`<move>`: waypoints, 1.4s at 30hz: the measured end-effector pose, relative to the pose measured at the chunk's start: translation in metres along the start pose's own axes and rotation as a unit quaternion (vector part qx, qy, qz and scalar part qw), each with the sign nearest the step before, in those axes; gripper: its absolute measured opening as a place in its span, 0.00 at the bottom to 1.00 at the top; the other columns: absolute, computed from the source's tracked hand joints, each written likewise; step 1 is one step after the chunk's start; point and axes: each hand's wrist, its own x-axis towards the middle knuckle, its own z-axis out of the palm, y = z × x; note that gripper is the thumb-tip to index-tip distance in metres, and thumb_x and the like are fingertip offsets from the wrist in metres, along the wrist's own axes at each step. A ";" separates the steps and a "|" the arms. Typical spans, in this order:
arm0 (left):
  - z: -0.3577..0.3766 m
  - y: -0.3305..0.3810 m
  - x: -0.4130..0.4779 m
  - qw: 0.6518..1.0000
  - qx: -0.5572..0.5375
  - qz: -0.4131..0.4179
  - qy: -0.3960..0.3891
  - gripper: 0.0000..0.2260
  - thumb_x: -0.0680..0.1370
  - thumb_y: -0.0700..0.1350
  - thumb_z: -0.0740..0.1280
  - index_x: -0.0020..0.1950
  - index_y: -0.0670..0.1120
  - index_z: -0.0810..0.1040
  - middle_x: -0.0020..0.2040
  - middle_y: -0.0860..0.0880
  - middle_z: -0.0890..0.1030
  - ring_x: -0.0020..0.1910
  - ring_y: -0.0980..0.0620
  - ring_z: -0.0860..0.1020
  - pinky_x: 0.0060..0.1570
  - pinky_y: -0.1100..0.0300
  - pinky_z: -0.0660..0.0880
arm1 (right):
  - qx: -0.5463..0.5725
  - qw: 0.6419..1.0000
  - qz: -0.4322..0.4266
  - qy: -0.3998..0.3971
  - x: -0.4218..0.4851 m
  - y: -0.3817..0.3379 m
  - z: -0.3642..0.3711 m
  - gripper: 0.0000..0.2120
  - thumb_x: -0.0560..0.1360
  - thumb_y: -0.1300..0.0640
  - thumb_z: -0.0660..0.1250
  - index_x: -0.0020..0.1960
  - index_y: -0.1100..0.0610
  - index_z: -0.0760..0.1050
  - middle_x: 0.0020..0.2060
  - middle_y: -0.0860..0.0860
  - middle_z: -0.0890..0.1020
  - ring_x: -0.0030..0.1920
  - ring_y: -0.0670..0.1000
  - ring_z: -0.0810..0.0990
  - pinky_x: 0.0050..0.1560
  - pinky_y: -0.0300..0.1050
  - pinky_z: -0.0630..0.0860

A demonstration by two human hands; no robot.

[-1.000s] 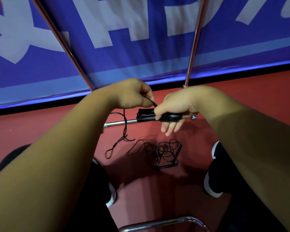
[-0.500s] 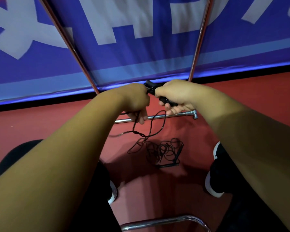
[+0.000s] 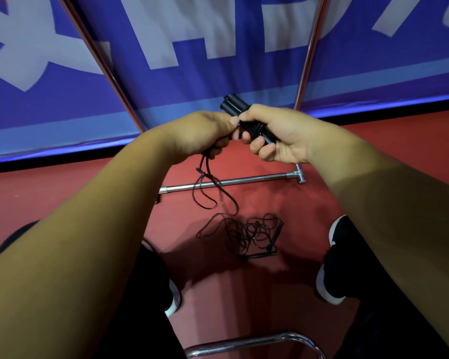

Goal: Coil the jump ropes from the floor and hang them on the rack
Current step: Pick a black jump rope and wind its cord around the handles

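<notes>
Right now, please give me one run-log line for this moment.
right hand: grips black handles | left hand: grips cord | another jump rope: tangled on floor

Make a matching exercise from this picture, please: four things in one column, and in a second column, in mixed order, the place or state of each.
Things
1. black handles
2. hanging cord
3. tangled jump rope
4. chrome bar

Places or states
a. lies in a heap on the red floor, between the shoes
b. gripped together in the right hand
c. dangles in loops below the left hand
d. runs level, low near the floor, beyond the heap

Pairs: 1-b, 2-c, 3-a, 4-d
</notes>
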 end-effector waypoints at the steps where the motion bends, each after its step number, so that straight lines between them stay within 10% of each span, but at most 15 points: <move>1: -0.001 -0.001 -0.001 1.000 0.007 0.005 -0.003 0.15 0.88 0.52 0.58 0.51 0.44 0.77 0.32 0.51 0.67 0.32 0.50 0.66 0.37 0.57 0.68 | -0.004 1.000 0.001 -0.001 0.000 0.000 0.000 0.15 0.81 0.46 0.66 0.54 0.57 0.82 0.39 0.49 0.76 0.31 0.43 0.66 0.22 0.33 0.62; 5: -0.001 -0.002 -0.004 0.998 0.050 0.006 -0.028 0.15 0.88 0.51 0.59 0.48 0.46 0.78 0.34 0.49 0.73 0.35 0.47 0.74 0.42 0.56 0.75 | -0.026 0.999 -0.008 0.034 0.006 0.002 0.001 0.27 0.80 0.34 0.67 0.57 0.59 0.79 0.39 0.52 0.77 0.29 0.45 0.68 0.22 0.35 0.64; 24: 0.001 -0.018 -0.007 0.988 0.064 -0.098 -0.100 0.13 0.87 0.45 0.61 0.60 0.39 0.82 0.45 0.44 0.84 0.45 0.51 0.84 0.59 0.50 0.80 | -0.005 0.999 -0.043 0.033 -0.004 0.005 0.017 0.09 0.81 0.51 0.65 0.52 0.57 0.72 0.37 0.56 0.79 0.28 0.48 0.67 0.20 0.36 0.58; 30: 0.000 -0.019 -0.007 0.995 0.022 -0.081 -0.056 0.10 0.86 0.44 0.64 0.55 0.40 0.83 0.50 0.43 0.83 0.51 0.49 0.86 0.45 0.63 0.82 | -0.032 0.996 -0.047 -0.064 -0.015 0.001 0.016 0.11 0.83 0.49 0.65 0.54 0.57 0.73 0.41 0.56 0.80 0.29 0.47 0.66 0.21 0.35 0.57; 38: -0.018 -0.013 -0.014 0.995 0.023 0.060 -0.071 0.09 0.77 0.30 0.69 0.53 0.41 0.82 0.44 0.45 0.84 0.42 0.52 0.81 0.47 0.57 0.80 | -0.182 0.962 0.099 -0.177 -0.042 -0.001 0.021 0.12 0.82 0.54 0.62 0.50 0.64 0.73 0.32 0.57 0.82 0.24 0.46 0.66 0.20 0.35 0.56; 42: -0.013 -0.004 -0.011 0.989 0.132 0.053 -0.040 0.09 0.72 0.31 0.76 0.49 0.41 0.86 0.44 0.42 0.87 0.43 0.50 0.83 0.55 0.52 0.80 | -0.280 0.931 0.174 -0.158 -0.029 0.012 0.019 0.10 0.82 0.55 0.66 0.55 0.63 0.77 0.44 0.62 0.85 0.27 0.49 0.68 0.20 0.35 0.60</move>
